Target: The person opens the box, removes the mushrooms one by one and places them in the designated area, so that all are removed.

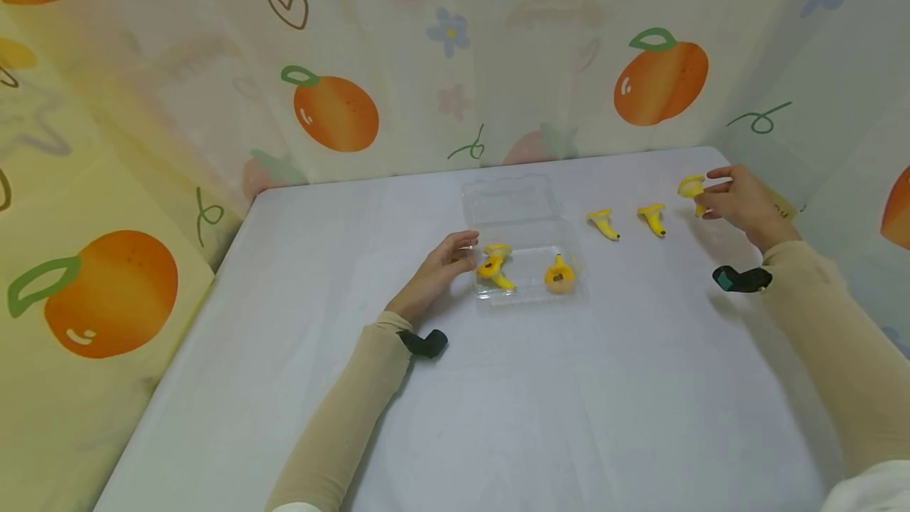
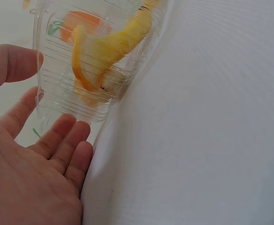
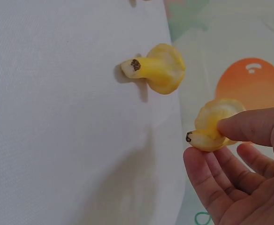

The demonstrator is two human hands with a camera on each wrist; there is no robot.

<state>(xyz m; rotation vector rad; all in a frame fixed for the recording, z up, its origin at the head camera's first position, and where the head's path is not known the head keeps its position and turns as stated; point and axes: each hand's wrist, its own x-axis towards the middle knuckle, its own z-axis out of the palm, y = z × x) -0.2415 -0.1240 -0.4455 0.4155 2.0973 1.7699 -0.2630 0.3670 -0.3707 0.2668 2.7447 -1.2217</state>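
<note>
My right hand (image 1: 742, 200) pinches a yellow mushroom (image 1: 690, 185) between thumb and fingertips, above the far right of the table. In the right wrist view this mushroom (image 3: 221, 115) shows its flared cap and a dark stem end. At the left side of an open clear plastic box (image 1: 528, 265), my left hand (image 1: 437, 271) holds the rim with thumb and index finger. Its other fingers extend below the rim in the left wrist view. Inside lie two yellow mushrooms (image 1: 502, 278) on the left, overlapping, and another mushroom (image 1: 559, 280) on the right.
Two more yellow mushrooms lie on the table between box and right hand, a nearer-to-box mushroom (image 1: 604, 224) and another mushroom (image 1: 652, 219). The box's lid (image 1: 512, 200) is folded back behind it. A printed cloth backdrop (image 1: 398, 62) rises beyond the white table (image 1: 498, 401).
</note>
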